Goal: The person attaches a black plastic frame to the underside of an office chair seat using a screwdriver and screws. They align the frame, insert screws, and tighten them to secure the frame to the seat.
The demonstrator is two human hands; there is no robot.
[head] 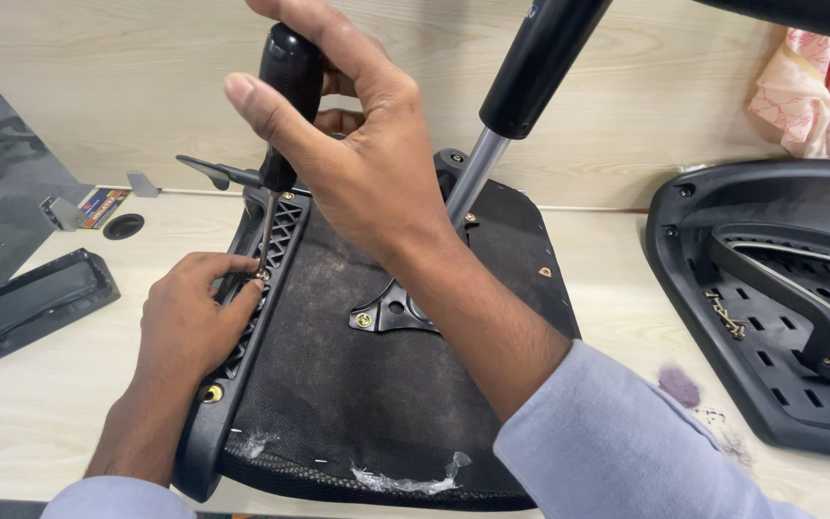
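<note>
The right hand (357, 144) is closed round the black handle of a screwdriver (285, 106), its tip at a screw (263, 275) that the left hand (194, 308) pinches on the rim of an upturned chair seat (386, 384). Keeping the shaft upright and pressing down should stop slipping. The seat lies on a pale wooden table (40, 413), beside another black chair part (770, 288).

Right hand (357, 163) raised, fingers curled in grip; left hand (189, 308) low, fingertips apparently pinched.
</note>
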